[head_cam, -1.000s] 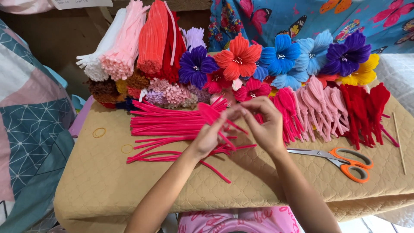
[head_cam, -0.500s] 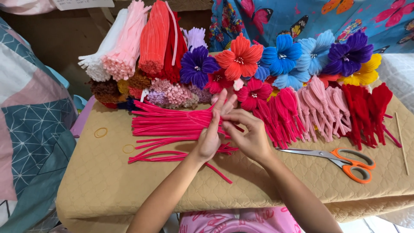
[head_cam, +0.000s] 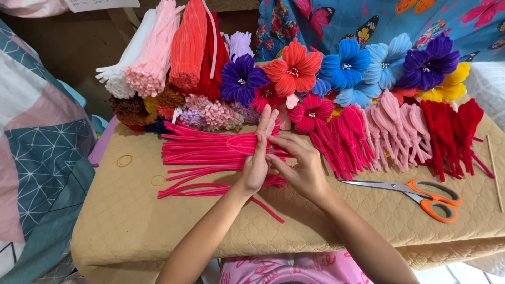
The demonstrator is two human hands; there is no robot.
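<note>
My left hand (head_cam: 259, 152) stands edge-on with fingers straight and together, a hot-pink pipe cleaner (head_cam: 243, 143) looped against its palm side. My right hand (head_cam: 299, 167) is just right of it, fingertips pinching the same pink stem at the left hand's palm. Both hands hover over a loose pile of hot-pink pipe cleaners (head_cam: 200, 152) lying on the tan quilted table cover (head_cam: 158, 226). To the right lies a row of bent hot-pink petal loops (head_cam: 342, 139).
Bundles of white, pink, coral and red pipe cleaners (head_cam: 168, 52) stand at the back left. Finished flowers (head_cam: 347, 66) in purple, orange, blue and yellow line the back. Orange-handled scissors (head_cam: 421, 194) lie at right, a thin wooden stick (head_cam: 493, 171) at the far edge, two rubber bands (head_cam: 124, 160) at left.
Both hands have drifted slightly left and lower. The left hand's fingers have straightened upright, and the right hand has moved in against its palm.
</note>
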